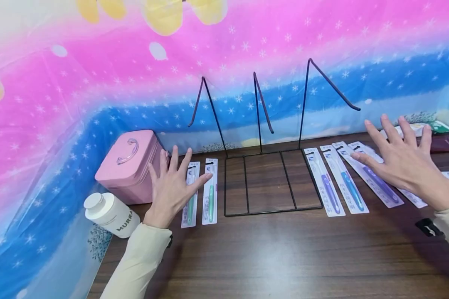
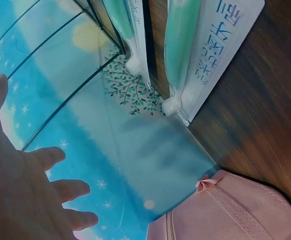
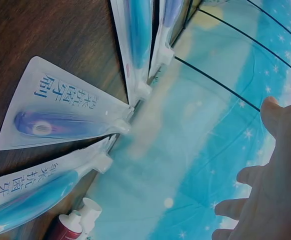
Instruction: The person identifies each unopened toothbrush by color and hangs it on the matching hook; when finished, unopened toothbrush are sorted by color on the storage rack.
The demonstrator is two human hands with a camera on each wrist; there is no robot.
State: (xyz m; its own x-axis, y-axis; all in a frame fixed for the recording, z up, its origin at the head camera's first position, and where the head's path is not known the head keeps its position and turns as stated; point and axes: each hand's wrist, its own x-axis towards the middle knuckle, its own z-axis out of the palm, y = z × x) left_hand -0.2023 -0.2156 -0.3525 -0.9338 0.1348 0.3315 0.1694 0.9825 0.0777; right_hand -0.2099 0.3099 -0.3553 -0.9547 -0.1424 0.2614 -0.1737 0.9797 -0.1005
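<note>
My left hand (image 1: 173,185) is spread with straight fingers, holding nothing, above the table beside two packaged green toothbrushes (image 1: 211,195). In the left wrist view its fingers stand apart against the backdrop. My right hand (image 1: 404,160), also spread, hovers over several packaged toothbrushes on the right. Among these are a purple toothbrush (image 1: 330,193), a blue toothbrush (image 1: 349,187) and another purple toothbrush (image 1: 379,182) lying at a slant. A further pack is partly hidden under the right hand; the right wrist view shows its blue toothbrush (image 3: 35,200). Between the hands stands a black wire rack (image 1: 273,213) with three upright bent prongs.
A pink case (image 1: 123,166) with a handle stands at the left, a white bottle (image 1: 112,214) in front of it. Green-and-white packaging and a dark red item (image 1: 447,143) lie at the far right. A patterned cloth backdrop (image 1: 228,50) rises behind the wooden table (image 1: 269,257).
</note>
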